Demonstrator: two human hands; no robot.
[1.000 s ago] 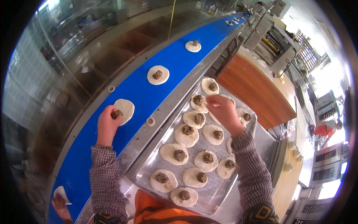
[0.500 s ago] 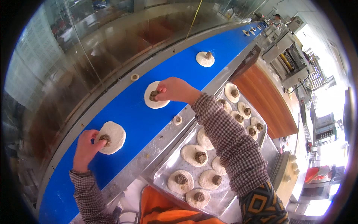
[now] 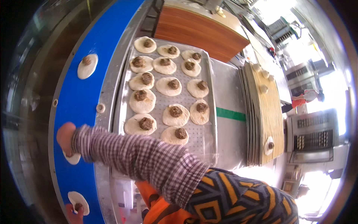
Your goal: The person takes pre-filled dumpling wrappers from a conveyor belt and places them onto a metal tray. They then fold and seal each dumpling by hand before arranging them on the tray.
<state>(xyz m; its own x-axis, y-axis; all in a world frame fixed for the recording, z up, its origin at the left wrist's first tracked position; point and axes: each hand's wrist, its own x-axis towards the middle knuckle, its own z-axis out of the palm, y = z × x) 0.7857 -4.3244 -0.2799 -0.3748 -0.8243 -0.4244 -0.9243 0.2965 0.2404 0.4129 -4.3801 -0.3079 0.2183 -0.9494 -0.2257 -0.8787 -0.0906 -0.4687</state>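
Observation:
At the bottom left, my left hand (image 3: 74, 215) pinches a brown lump of filling (image 3: 78, 207) on a flat white dough round (image 3: 79, 198) lying on the blue conveyor belt (image 3: 80, 112). Farther up the belt, my right hand (image 3: 66, 137) is curled down over another dough round (image 3: 73, 159). Its fingertips, and anything between them, are hidden behind the hand and sleeve. Beyond it on the belt lies a dough round (image 3: 89, 70) topped with a small lump of filling.
Right of the belt, a perforated metal tray (image 3: 201, 143) holds several filling-topped dough rounds. My right forearm crosses its near end. A wooden-sided table (image 3: 197, 31) stands beyond it. Farther right are stacked boards (image 3: 266, 112) with dough pieces on top, and a person in red (image 3: 304, 98).
My view has swung right and down, bringing the whole tray into sight. Both hands now appear farther left and lower, still at dough rounds on the belt.

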